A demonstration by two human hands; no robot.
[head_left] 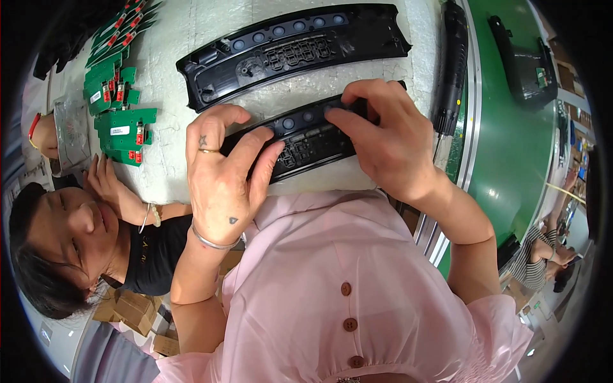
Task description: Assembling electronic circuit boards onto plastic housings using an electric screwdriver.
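Note:
A curved black plastic panel with a row of round grey buttons and segment-shaped cut-outs lies in front of me, slightly tilted. My left hand grips its left end, thumb and fingers bent around the edge and onto the button strip. At the other end my right hand has hold of it, the thumb pressing by the rightmost visible buttons. Both ends of the panel are partly hidden under my fingers. Just beyond it sits a second, similar black panel, untouched.
Green circuit boards with red connectors are piled at the left. A long black tool lies at the right, beside a metal rail and a green conveyor belt carrying a black housing. A co-worker leans in at the left.

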